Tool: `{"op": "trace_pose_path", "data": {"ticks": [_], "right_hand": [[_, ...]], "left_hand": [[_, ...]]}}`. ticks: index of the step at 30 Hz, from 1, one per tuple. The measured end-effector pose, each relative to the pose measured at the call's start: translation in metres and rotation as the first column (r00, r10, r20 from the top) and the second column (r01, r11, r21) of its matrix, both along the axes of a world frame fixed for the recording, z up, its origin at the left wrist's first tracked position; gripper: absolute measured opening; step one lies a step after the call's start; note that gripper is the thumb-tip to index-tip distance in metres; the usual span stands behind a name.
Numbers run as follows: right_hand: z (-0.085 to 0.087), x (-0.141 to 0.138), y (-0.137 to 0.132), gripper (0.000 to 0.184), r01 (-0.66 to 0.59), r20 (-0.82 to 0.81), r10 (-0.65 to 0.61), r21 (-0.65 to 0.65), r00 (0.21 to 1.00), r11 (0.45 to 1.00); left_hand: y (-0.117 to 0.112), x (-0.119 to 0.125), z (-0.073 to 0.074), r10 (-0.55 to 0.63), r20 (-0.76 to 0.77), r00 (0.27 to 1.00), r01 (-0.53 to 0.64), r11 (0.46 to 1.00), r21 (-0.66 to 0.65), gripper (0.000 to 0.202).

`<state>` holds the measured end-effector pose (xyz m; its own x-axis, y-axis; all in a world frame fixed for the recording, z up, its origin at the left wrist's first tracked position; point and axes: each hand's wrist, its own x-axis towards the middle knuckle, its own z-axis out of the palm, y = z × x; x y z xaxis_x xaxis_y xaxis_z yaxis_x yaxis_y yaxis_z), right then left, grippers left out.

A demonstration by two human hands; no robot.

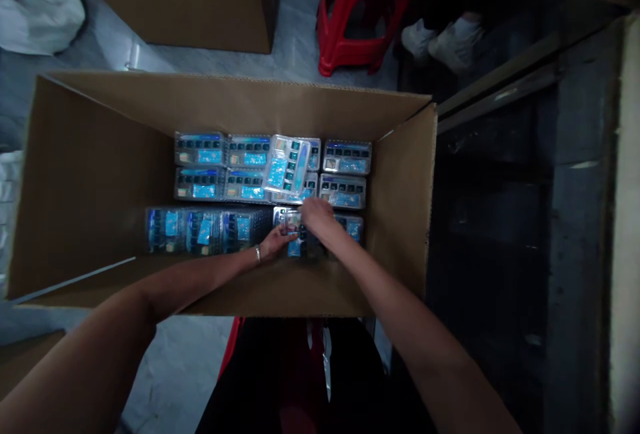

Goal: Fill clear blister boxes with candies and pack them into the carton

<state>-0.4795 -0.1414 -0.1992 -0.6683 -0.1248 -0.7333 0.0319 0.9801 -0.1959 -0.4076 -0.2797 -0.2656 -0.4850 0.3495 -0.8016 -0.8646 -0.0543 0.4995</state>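
Observation:
Several clear plastic blister packs stand in rows in a large cardboard box [250,104], each with a blue pen-like stick, dark teal pieces and a blue packet. Low in the front row, my left hand [278,242] grips the left side of one blister pack [294,247], thumb and fingers closed on its edge. My right hand [318,215] is closed at the upper right of that pack; its own fingertips are partly hidden. Just above my hands, a loose blister pack [287,166] lies tilted on top of the back rows.
Behind the box are another cardboard box [210,1] and a red plastic stool [360,21]. A person's white shoes [453,44] show at the upper right. A white sack [37,7] is at the upper left. A dark metal frame [575,221] stands on the right.

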Motion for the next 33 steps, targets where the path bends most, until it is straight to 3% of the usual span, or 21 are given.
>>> {"op": "trace_pose_path", "data": {"ticks": [2,5,7,10,12,15,18,20,22,28,33], "right_hand": [[0.005,0.003,0.031,0.027,0.072,-0.060,-0.071,0.003,0.996,0.997],[0.003,0.022,0.060,0.034,0.221,-0.028,-0.234,-0.239,0.972,0.946],[-0.002,0.039,0.063,0.038,0.370,0.053,-0.384,-0.419,0.922,0.829],[-0.006,0.060,0.056,0.034,0.534,0.127,-0.582,-0.587,0.803,0.609],[-0.005,0.067,0.051,0.029,0.553,0.106,-0.650,-0.638,0.753,0.536],[0.004,0.069,0.045,0.021,0.517,-0.019,-0.688,-0.645,0.725,0.563],[0.015,0.067,0.039,0.019,0.494,-0.140,-0.711,-0.627,0.689,0.602],[0.022,0.066,0.036,0.019,0.499,-0.180,-0.737,-0.631,0.651,0.594],[0.027,0.065,0.035,0.019,0.508,-0.169,-0.765,-0.657,0.622,0.558],[0.035,0.065,0.040,0.026,0.479,-0.015,-0.807,-0.798,0.590,0.365],[0.045,0.062,0.046,0.028,0.438,-0.047,-0.816,-0.825,0.575,0.357]], "left_hand": [[0.000,-0.006,-0.001,-0.007,0.046,0.999,0.005,0.999,0.043,0.025],[-0.019,-0.013,0.021,0.007,0.069,0.998,-0.014,0.994,0.105,0.033],[-0.027,-0.017,0.042,0.031,0.058,0.998,-0.038,0.990,0.135,0.036],[-0.025,-0.024,0.066,0.063,0.033,0.997,-0.068,0.982,0.175,0.037],[-0.020,-0.027,0.075,0.108,0.055,0.993,-0.118,0.968,0.221,0.037],[-0.015,-0.029,0.080,0.234,0.102,0.967,-0.254,0.919,0.302,0.050],[-0.012,-0.028,0.083,0.342,0.092,0.935,-0.353,0.876,0.329,0.047],[-0.011,-0.028,0.085,0.379,0.099,0.920,-0.390,0.863,0.320,0.045],[-0.010,-0.029,0.087,0.395,0.129,0.909,-0.416,0.852,0.318,0.047],[0.001,-0.036,0.091,0.357,0.194,0.914,-0.406,0.815,0.413,0.061],[0.013,-0.043,0.091,0.381,0.204,0.902,-0.432,0.787,0.440,0.058]]}}
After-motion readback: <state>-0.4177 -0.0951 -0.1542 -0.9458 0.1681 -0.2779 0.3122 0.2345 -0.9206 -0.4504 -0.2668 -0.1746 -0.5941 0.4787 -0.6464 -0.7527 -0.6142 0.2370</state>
